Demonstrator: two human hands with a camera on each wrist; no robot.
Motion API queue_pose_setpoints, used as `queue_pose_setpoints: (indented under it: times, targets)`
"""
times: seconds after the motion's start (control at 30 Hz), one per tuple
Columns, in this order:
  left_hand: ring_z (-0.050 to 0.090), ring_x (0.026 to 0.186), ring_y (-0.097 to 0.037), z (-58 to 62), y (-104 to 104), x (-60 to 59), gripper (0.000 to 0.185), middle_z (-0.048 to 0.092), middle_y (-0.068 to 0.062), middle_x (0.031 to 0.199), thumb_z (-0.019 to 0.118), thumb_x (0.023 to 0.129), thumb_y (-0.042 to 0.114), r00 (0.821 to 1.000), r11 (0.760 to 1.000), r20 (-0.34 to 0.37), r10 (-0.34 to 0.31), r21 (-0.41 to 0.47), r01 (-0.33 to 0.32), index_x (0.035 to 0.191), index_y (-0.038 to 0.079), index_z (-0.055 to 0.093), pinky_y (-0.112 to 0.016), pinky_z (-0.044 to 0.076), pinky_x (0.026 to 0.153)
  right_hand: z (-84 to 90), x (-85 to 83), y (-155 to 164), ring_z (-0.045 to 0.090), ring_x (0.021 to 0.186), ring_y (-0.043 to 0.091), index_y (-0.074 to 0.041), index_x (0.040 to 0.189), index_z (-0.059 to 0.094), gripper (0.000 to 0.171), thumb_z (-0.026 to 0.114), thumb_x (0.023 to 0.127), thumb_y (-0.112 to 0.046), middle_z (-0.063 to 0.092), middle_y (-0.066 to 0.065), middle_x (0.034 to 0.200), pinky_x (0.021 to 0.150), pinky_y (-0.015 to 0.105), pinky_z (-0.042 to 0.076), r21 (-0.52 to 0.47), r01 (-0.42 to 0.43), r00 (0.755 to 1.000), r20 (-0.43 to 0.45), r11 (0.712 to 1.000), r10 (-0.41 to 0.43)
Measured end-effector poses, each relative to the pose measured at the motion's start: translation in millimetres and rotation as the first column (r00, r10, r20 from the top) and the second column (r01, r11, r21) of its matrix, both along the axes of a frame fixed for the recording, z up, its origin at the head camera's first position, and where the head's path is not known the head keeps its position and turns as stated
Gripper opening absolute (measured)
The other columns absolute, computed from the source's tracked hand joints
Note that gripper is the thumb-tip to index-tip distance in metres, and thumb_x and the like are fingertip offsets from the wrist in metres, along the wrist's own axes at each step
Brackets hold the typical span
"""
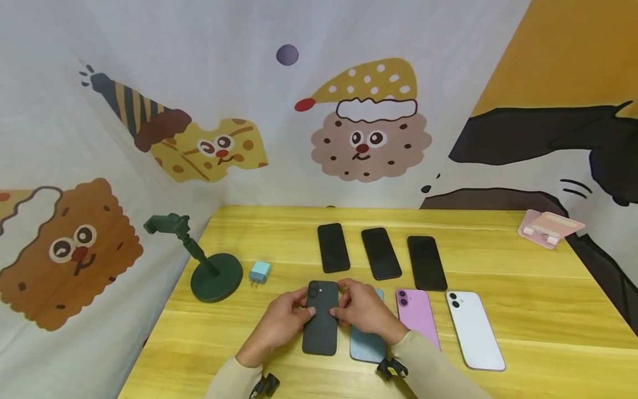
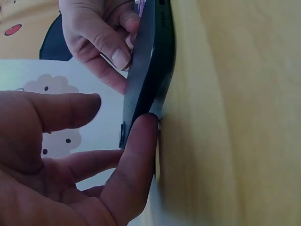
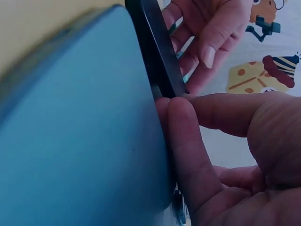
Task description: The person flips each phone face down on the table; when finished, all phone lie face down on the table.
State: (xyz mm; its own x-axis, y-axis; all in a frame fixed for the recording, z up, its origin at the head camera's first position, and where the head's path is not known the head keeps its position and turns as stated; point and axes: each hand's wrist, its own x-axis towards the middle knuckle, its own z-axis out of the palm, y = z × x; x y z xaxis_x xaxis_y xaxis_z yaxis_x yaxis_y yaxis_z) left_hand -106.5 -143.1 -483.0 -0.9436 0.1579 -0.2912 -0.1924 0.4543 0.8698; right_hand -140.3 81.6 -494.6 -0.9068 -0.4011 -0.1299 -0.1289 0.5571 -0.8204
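A black phone lies back up near the table's front edge, its camera end pointing away from me. My left hand grips its left edge with the thumb on the back. My right hand pinches its right edge. In the left wrist view the phone's edge stands tilted off the yellow table, with a left fingertip under it. A light blue phone lies right beside it, partly under my right hand; the black phone's edge meets my right fingertips.
A pink phone and a white phone lie to the right of the blue one. Three dark phones lie screen up behind them. A green stand and small blue charger sit left; a pink holder sits far right.
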Motion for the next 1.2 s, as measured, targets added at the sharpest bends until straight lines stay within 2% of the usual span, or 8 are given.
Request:
queue_pose_setpoints:
  times: [0.13,0.27,0.43,0.53,0.77,0.97,1.2]
  targets:
    - [0.066,0.100,-0.018,1.3,2,-0.6,0.055,0.067,-0.009,0.117,0.071,0.102,0.025,1.000,0.994,-0.028,0.003,-0.108,-0.006,0.149,0.000,0.058,-0.033,0.057,0.080,1.5,-1.5,-1,0.069,0.059,0.010,0.012,0.142,0.056,0.066,0.086,0.089,-0.014,0.072,-0.006,0.074,0.054,0.025,0.050,0.005,-0.022,1.000,0.009,1.000,0.022]
    - [0.068,0.112,-0.023,2.5,2,-0.8,0.052,0.070,-0.010,0.123,0.070,0.103,0.029,1.000,0.991,-0.014,0.011,-0.135,-0.013,0.145,-0.001,0.062,-0.042,0.059,0.091,3.2,-2.7,0,0.070,0.060,0.012,0.013,0.142,0.056,0.065,0.084,0.090,-0.015,0.073,-0.005,0.073,0.058,0.026,0.052,0.001,-0.037,0.999,0.031,0.999,0.037]
    - [0.070,0.112,-0.024,6.2,0,-3.6,0.052,0.070,-0.011,0.124,0.070,0.103,0.029,1.000,0.992,-0.008,0.001,-0.126,-0.002,0.145,-0.001,0.062,-0.042,0.060,0.089,5.8,-4.0,1,0.070,0.062,0.011,0.012,0.142,0.057,0.064,0.083,0.091,-0.018,0.074,-0.006,0.073,0.063,0.027,0.054,-0.001,-0.052,0.998,0.044,0.999,0.052]
    - [0.070,0.107,-0.022,8.8,-1,-8.0,0.049,0.071,-0.009,0.120,0.070,0.103,0.028,0.999,0.991,-0.044,0.000,-0.136,-0.006,0.144,0.001,0.062,-0.040,0.060,0.087,8.0,-6.1,3,0.071,0.063,0.011,0.011,0.142,0.058,0.062,0.082,0.093,-0.020,0.075,-0.005,0.077,0.064,0.027,0.056,-0.012,-0.056,0.998,0.040,0.998,0.056]
    - [0.070,0.104,-0.020,14.1,2,-27.0,0.044,0.071,-0.007,0.115,0.065,0.106,0.025,0.992,0.997,-0.126,0.004,-0.081,-0.014,0.144,0.003,0.061,-0.039,0.058,0.087,15.3,-17.8,11,0.073,0.074,0.014,0.006,0.139,0.063,0.054,0.081,0.094,-0.020,0.077,0.003,0.098,0.066,0.030,0.058,-0.055,-0.013,1.000,0.007,0.998,0.013]
    - [0.070,0.101,-0.020,14.5,9,-46.1,0.042,0.072,-0.008,0.113,0.063,0.107,0.022,0.990,1.000,-0.139,0.005,-0.019,-0.008,0.145,0.003,0.061,-0.037,0.056,0.086,18.9,-29.7,14,0.074,0.095,0.015,-0.002,0.131,0.072,0.041,0.079,0.095,-0.019,0.078,0.007,0.111,0.079,0.034,0.062,-0.019,0.028,0.996,-0.086,0.999,-0.029]
    - [0.067,0.113,-0.027,14.3,17,-71.7,0.042,0.066,-0.013,0.126,0.062,0.107,0.024,0.992,0.996,-0.109,0.060,0.066,-0.053,0.146,0.006,0.060,-0.038,0.057,0.087,18.1,-48.6,17,0.073,0.102,0.019,-0.004,0.133,0.071,0.038,0.075,0.099,-0.020,0.078,0.007,0.118,0.086,0.038,0.063,-0.041,0.082,0.989,-0.121,0.996,-0.086]
